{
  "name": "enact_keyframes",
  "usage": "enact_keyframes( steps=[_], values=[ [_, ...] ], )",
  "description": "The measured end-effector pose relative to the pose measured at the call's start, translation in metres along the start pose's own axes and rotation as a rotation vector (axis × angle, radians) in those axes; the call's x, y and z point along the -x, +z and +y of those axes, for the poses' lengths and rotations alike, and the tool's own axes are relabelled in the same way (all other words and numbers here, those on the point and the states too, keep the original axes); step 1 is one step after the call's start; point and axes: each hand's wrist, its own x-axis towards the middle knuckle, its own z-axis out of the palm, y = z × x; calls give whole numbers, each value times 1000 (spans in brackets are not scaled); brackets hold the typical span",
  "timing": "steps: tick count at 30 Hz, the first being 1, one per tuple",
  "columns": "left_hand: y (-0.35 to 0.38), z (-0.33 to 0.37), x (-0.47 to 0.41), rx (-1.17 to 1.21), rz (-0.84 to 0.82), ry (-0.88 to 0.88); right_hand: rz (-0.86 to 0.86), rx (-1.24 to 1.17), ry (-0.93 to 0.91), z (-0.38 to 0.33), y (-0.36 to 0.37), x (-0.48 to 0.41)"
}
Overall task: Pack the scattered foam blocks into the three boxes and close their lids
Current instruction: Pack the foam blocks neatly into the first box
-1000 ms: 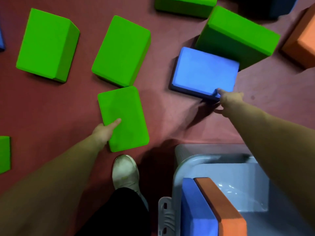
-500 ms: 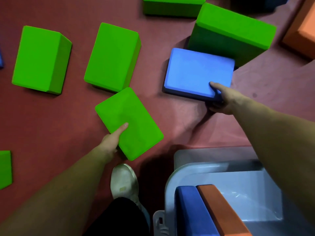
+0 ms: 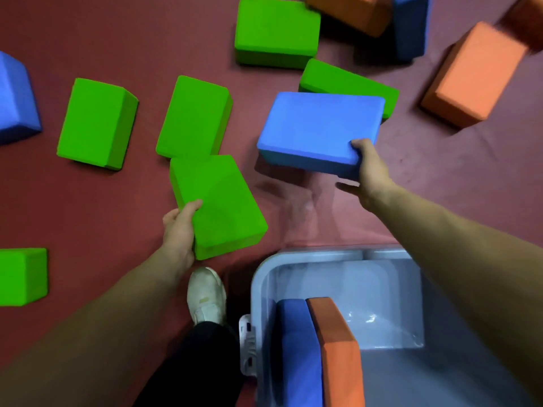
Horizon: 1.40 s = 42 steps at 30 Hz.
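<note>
While both hands were loaded, we judged ourselves mid-carry: two blocks taken up, neither yet packed. Our left hand (image 3: 179, 230) grasped the green block (image 3: 217, 207) at its near corner, thumb on top and fingers curled under the edge. That block sat low over the floor (image 3: 440, 186), and we could not tell whether it was fully clear of it. Our right hand (image 3: 370, 165) gripped the blue block (image 3: 320, 130) by its near right corner. The shadow beneath showed it lifted, just ahead of the box (image 3: 264, 277). The next move, as we judged it, called for bringing each block back over the box, turning it on edge and sliding it down beside those inside.

The box stood open beside our shoe (image 3: 205, 295). It held two blocks on edge near its left wall, a blue one (image 3: 296, 348) touching an orange one (image 3: 335, 348), with the rest of its bottom bare. We saw no lid, and the other two boxes were out of view. Loose blocks (image 3: 97, 121) lay scattered about, so we reckoned much remained.
</note>
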Motion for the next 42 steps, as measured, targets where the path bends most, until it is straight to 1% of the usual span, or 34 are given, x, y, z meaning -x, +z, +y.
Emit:
enact_keyframes(
  steps=[2, 5, 8, 11, 14, 18, 19, 20, 22, 24, 27, 30, 34, 37, 38, 40, 42],
  values=[
    [-4, 22, 24, 8, -10, 22, -14, -48, -30, -17, -20, 25],
    [-3, 59, 79, -13, -102, 23, -44, -109, -83, -41, -58, 68],
    [11, 84, 140, -72, -150, 37, -47, -23, -177, -56, -100, 112],
    [26, 94, 195, -123, -240, 2, -59, 97, -280, -59, -138, 154],
    [40, 88, 252, -232, -302, 28, -55, 185, -357, -62, -181, 196],
    [58, 59, 319, -336, -344, 37, 31, 386, -474, -55, -235, 246],
    [62, 41, 336, -356, -325, 61, 48, 430, -477, -49, -255, 262],
    [65, 38, 341, -395, -279, 124, 63, 446, -495, -46, -260, 268],
    [72, 17, 366, -522, -192, 222, 90, 481, -500, -32, -287, 287],
    [80, -2, 387, -602, -216, 217, 111, 517, -494, -10, -310, 302],
    [101, -27, 409, -691, -293, 165, 125, 575, -462, 32, -338, 314],
    [127, -44, 414, -820, -333, 166, 134, 615, -421, 70, -350, 311],
    [166, -71, 400, -1120, -365, 216, 147, 655, -390, 110, -353, 296],
    [194, -101, 373, -1448, -319, 218, 145, 664, -357, 135, -346, 280],
    [202, -114, 362, -1534, -327, 217, 147, 668, -348, 145, -343, 273],
    [216, -132, 353, -1612, -328, 227, 138, 676, -326, 162, -336, 261],
    [228, -145, 343, -1629, -329, 246, 122, 679, -297, 178, -331, 246]
  ],
)
